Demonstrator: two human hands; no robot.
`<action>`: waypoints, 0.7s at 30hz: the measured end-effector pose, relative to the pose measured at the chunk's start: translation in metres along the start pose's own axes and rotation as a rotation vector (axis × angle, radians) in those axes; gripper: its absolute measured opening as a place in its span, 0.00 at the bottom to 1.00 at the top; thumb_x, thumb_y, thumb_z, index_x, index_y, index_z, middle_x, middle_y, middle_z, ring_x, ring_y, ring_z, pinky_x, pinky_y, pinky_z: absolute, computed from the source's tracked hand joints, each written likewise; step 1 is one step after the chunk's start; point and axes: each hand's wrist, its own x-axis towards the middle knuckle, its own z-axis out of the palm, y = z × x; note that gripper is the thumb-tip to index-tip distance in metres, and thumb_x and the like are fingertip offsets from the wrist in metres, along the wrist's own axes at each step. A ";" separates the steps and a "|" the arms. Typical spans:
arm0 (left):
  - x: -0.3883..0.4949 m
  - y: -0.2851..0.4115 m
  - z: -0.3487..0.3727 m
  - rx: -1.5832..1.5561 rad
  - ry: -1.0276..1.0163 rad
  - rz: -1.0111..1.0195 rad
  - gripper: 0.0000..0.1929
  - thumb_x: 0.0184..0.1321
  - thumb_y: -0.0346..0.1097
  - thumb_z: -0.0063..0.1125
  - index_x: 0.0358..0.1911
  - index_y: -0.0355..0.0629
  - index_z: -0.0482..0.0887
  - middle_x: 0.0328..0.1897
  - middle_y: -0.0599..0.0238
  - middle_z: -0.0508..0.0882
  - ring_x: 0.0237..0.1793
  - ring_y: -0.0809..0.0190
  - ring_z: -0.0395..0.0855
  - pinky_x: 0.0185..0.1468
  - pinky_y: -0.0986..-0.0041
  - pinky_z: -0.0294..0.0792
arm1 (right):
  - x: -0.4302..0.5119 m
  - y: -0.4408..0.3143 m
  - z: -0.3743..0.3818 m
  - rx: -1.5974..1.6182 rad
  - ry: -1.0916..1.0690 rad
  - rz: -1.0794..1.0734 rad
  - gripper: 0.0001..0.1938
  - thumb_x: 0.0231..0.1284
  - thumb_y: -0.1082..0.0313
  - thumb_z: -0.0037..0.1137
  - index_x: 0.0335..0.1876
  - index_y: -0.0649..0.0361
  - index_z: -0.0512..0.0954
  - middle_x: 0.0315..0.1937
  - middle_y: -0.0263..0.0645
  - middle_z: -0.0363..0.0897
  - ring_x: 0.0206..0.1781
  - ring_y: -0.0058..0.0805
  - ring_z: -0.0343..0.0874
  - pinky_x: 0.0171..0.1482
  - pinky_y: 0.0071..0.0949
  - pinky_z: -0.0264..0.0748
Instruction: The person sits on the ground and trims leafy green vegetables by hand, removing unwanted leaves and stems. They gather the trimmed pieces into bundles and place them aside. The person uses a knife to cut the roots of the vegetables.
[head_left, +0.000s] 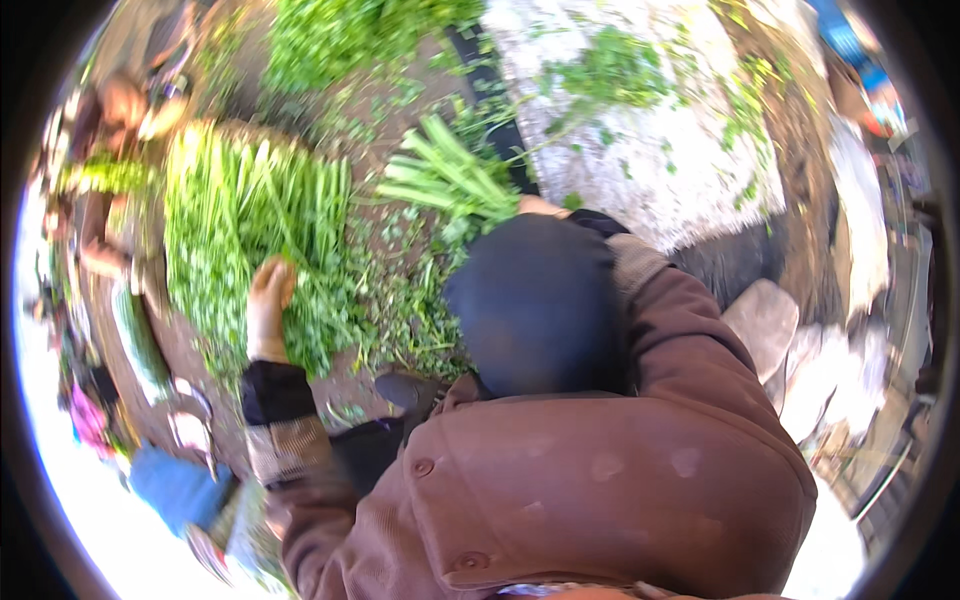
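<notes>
My left hand (271, 304) is over the leafy end of a wide pile of green celery-like stalks (247, 195). Its fingers are bent; whether they grip any stems cannot be made out. Past my dark-clad knee (540, 307), only a strip of my right hand (544, 206) shows. That hand is at the leafy end of a smaller bunch of celery-like stalks (442, 169) and appears closed around it. The cut stalks of this bunch fan out towards the pile, and my knee hides most of the fingers.
A whitish mat (645, 172) with loose leaves lies at upper right. More greens (360, 37) are heaped at the top, with scattered trimmings (420, 300) on the soil. Another person (124, 105) is at the left near a bundle of greens (105, 176). Blue cloth (180, 487) lies lower left.
</notes>
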 end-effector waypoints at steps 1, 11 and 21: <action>0.004 0.010 -0.018 0.144 0.013 0.015 0.25 0.69 0.47 0.58 0.63 0.40 0.77 0.55 0.61 0.87 0.51 0.65 0.86 0.51 0.76 0.75 | -0.010 -0.010 -0.019 -0.034 -0.100 0.338 0.21 0.52 0.57 0.67 0.48 0.64 0.83 0.42 0.48 0.86 0.43 0.39 0.84 0.48 0.37 0.78; -0.155 -0.183 -0.236 0.115 0.756 -0.275 0.25 0.66 0.47 0.65 0.61 0.39 0.79 0.51 0.66 0.86 0.45 0.67 0.84 0.45 0.78 0.73 | 0.017 -0.156 -0.159 0.076 -0.106 0.566 0.26 0.53 0.64 0.74 0.56 0.66 0.77 0.39 0.37 0.86 0.41 0.26 0.84 0.46 0.28 0.79; -0.450 -0.412 0.232 -0.066 0.288 -1.222 0.19 0.55 0.49 0.69 0.33 0.36 0.88 0.30 0.54 0.89 0.32 0.56 0.86 0.43 0.63 0.77 | 0.132 -0.215 -0.222 -0.567 -0.197 0.604 0.34 0.51 0.67 0.72 0.62 0.75 0.69 0.46 0.48 0.83 0.50 0.39 0.81 0.54 0.40 0.76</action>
